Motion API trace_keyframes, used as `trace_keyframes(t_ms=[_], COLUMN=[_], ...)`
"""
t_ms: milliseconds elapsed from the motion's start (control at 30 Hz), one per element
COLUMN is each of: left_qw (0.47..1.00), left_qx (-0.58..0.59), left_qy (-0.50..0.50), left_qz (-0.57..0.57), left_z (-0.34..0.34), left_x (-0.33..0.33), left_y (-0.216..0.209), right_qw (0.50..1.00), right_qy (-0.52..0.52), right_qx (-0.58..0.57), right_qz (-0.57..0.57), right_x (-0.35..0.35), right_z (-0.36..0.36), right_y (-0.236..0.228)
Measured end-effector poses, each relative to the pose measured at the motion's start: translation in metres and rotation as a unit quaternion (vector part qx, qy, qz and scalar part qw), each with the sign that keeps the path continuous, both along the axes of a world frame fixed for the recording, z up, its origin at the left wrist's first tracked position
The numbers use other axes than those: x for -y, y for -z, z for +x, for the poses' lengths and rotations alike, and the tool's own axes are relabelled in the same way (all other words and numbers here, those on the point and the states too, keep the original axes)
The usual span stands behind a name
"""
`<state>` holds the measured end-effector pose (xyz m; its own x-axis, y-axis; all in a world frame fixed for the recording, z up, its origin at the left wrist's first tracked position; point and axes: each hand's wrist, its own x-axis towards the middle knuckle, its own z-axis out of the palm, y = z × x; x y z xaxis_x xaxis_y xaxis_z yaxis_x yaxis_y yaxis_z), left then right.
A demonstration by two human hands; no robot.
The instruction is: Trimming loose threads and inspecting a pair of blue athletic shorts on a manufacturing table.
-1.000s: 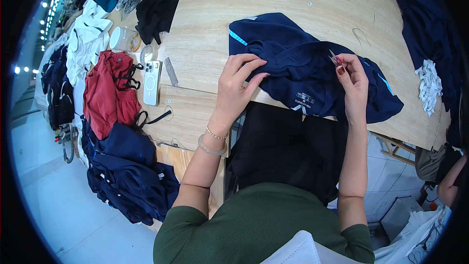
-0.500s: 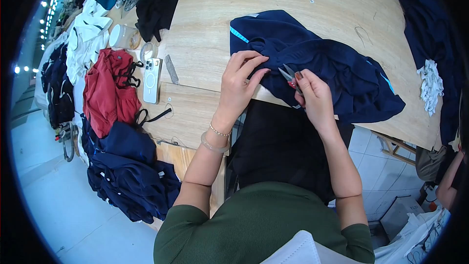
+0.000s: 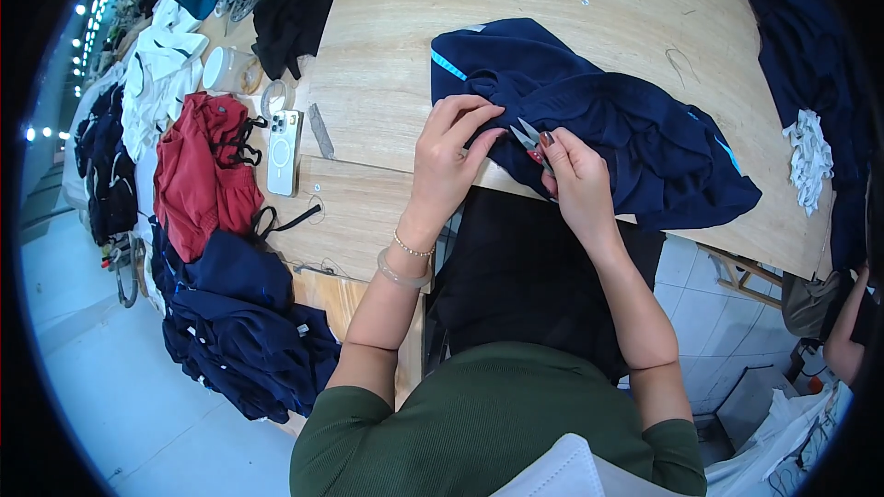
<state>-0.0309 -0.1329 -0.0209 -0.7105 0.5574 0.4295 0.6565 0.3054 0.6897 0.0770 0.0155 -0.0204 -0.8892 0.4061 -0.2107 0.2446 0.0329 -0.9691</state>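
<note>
A dark navy garment (image 3: 589,101) with light blue stripes lies bunched across the near edge of the wooden table. My left hand (image 3: 453,143) pinches a bit of its cloth between thumb and fingers at the garment's left part. In my right hand (image 3: 575,173) is a small pair of thread snips (image 3: 528,136) with red on the handle. The blades are parted and point up and left, close to the left fingertips. Whether a thread lies between the blades is too small to tell.
On the wooden table (image 3: 387,55), a white phone (image 3: 284,152) lies left of my hands. Red garments (image 3: 207,175) and navy garments (image 3: 249,331) are heaped at the left. White cloth strips (image 3: 808,161) hang at the right edge, beside more navy cloth (image 3: 801,46). Another person's arm (image 3: 845,331) shows at far right.
My right hand has moved left with the snips, bringing the blades nearer to my left fingertips. The left hand keeps its pinch on the garment.
</note>
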Motion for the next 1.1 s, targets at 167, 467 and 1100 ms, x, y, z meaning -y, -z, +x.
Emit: trace_keyframes(t_ms=[167, 467, 1100], left_qw=[1.0, 1.0, 0.999], left_qx=[0.002, 0.025, -0.041], left_qy=[0.005, 0.004, -0.023], left_qz=[-0.001, 0.019, -0.003], left_z=[0.0, -0.001, 0.008], left_x=[-0.001, -0.005, -0.029], left_y=[-0.002, -0.002, -0.016], right_qw=[0.999, 0.994, 0.999], right_qy=[0.008, 0.01, 0.029], right_qx=[-0.006, -0.056, 0.013], right_qz=[-0.041, -0.09, -0.022], right_x=[0.0, 0.0, -0.019], right_z=[-0.003, -0.003, 0.015], right_y=[-0.001, -0.004, -0.013])
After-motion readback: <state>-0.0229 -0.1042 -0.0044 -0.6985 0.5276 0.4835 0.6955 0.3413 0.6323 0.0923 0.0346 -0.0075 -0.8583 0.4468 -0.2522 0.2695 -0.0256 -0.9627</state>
